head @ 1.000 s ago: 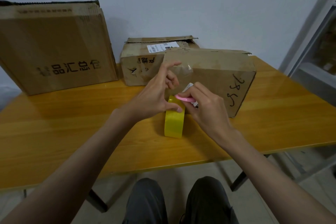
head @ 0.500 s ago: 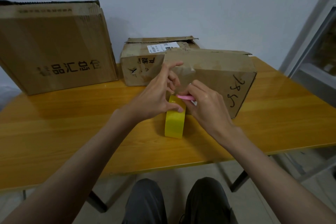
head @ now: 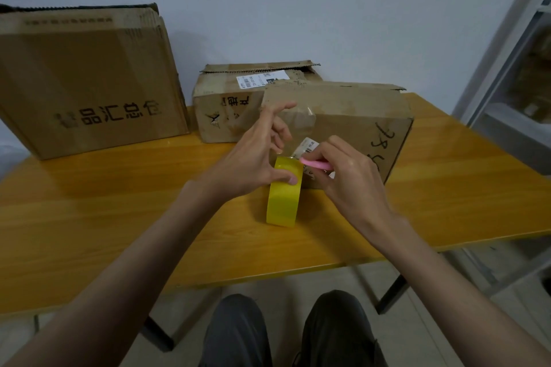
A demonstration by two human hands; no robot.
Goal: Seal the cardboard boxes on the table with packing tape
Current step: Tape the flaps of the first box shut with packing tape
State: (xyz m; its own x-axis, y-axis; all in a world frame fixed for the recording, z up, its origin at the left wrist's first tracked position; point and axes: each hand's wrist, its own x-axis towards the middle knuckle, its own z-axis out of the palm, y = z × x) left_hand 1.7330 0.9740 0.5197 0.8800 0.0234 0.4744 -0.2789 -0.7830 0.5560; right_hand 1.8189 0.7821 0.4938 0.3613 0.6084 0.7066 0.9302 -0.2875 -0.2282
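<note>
Now tape roll (head: 282, 195) upright btwn hands, L hand (head: 253, 164) gripping, R hand (head: 351, 179) beside.

Left hand (head: 253, 158) grips yellow tape roll (head: 283, 192); right hand (head: 351, 179) holds pink cutter (head: 316, 164).

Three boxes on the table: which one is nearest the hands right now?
The front right box with handwriting on its end, just behind the yellow tape roll. The labelled box sits behind it; the large printed box stands far left.
</note>
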